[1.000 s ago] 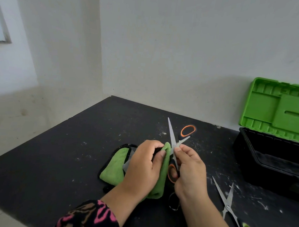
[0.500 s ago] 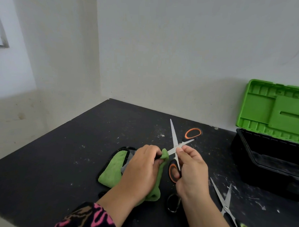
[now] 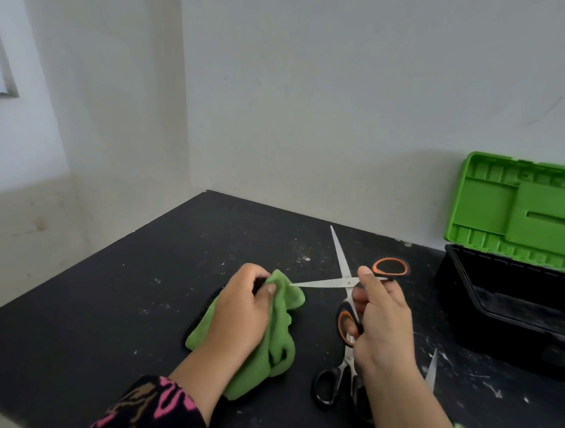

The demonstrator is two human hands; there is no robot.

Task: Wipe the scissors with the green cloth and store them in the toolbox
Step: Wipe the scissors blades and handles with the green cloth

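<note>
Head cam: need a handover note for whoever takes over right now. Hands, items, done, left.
Left hand: grips the green cloth, bunched, at the tip of one blade.
Right hand: holds the orange-handled scissors by the handle, blades spread wide.
Toolbox: at the right, lid up.
Black-handled scissors and a green-handled pair lie on the table.
Done: wiping of the orange pair is under way.
Left: finish wiping, close the blades, store in the toolbox; the two other pairs probably follow.

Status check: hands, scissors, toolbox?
Left hand grips green cloth at blade tip. Right hand holds orange-handled scissors, blades open. Toolbox open; black-handled scissors lie on table.
</note>
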